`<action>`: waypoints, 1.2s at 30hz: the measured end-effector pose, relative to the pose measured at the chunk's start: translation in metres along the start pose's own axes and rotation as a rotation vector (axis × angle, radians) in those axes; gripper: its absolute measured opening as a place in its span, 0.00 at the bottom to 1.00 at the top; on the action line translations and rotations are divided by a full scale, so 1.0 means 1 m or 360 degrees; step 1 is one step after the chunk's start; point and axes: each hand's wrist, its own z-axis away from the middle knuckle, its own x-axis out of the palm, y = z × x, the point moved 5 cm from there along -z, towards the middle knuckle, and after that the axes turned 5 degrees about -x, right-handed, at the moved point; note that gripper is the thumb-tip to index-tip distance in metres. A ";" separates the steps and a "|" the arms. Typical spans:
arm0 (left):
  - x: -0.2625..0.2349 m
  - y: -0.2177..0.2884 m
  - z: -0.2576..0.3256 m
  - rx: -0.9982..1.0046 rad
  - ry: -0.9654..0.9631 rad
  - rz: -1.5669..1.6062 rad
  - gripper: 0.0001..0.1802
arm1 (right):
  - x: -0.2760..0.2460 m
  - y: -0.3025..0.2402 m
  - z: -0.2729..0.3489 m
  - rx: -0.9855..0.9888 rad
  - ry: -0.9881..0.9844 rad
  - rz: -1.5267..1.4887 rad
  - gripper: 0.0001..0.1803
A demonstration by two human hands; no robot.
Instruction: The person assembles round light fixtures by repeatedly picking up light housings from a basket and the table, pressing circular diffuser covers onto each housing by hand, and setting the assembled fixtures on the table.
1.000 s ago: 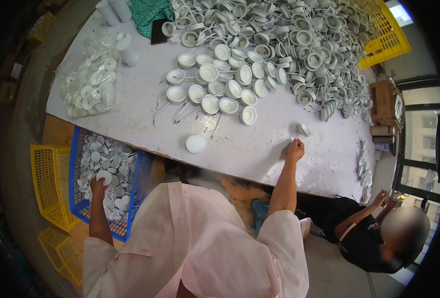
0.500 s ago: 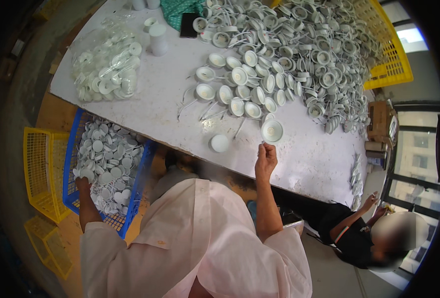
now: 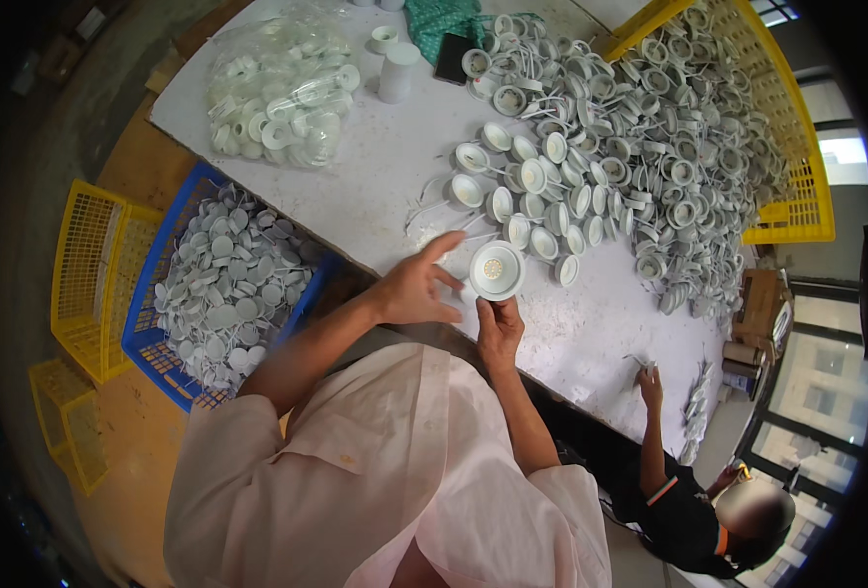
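Note:
My right hand pinches the rim of a round white downlight, its bowl turned up with a ring of yellowish LED dots inside. Just left of it, my left hand hovers over the table edge with its fingers spread. Something white shows partly behind those fingers; I cannot make out what it is. Beyond both hands, several similar white downlights lie in rows with their wires trailing. To my left, a blue basket is full of white lamps with flat round faces.
A large heap of white lamp housings spills from a yellow crate at the far right. A clear bag of white rings, a white cylinder and a dark phone lie farther back. A co-worker reaches onto the table at right.
My left hand has left the blue basket and come to the table beside the downlight. My right hand still holds the downlight. The co-worker's hand now reaches over the table. The view has shifted.

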 end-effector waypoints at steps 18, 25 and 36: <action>0.023 -0.018 -0.018 0.0399 0.0409 -0.0616 0.39 | -0.008 -0.018 -0.017 0.0412 -0.0027 -0.0319 0.19; 0.027 -0.026 -0.022 0.0365 0.0437 -0.0800 0.37 | 0.009 -0.012 -0.033 0.0554 0.0015 -0.0105 0.18; 0.029 -0.031 -0.021 0.0396 0.0430 -0.0902 0.36 | 0.014 -0.003 -0.035 0.0496 -0.0045 0.0051 0.14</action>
